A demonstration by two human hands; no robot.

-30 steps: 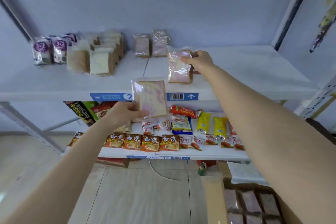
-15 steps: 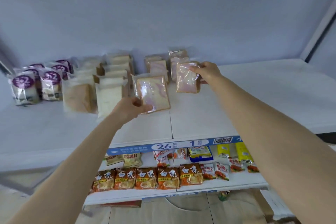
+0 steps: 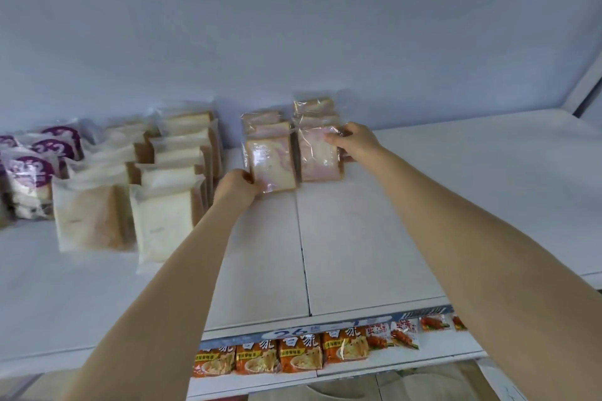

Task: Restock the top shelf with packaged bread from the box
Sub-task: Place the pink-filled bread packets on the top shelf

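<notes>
— Which step?
— Placing. Mid-frame, the left hand (image 3: 236,187) grips one bread pack (image 3: 272,161) by its lower corner; the neighbouring pack (image 3: 321,153) is pinched by the right hand (image 3: 355,142). Both stand on the top shelf (image 3: 358,238).
— Next?
— Probably release gently, without toppling them.

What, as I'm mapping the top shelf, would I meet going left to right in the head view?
Purple-label bags, plain bread packs, left hand, left pink bread pack, right pink bread pack, right hand.

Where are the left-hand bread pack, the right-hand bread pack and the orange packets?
Left-hand bread pack (image 3: 273,163): head view, front face.
Right-hand bread pack (image 3: 317,156): head view, front face.
Orange packets (image 3: 301,356): head view, one packet's front.
</notes>
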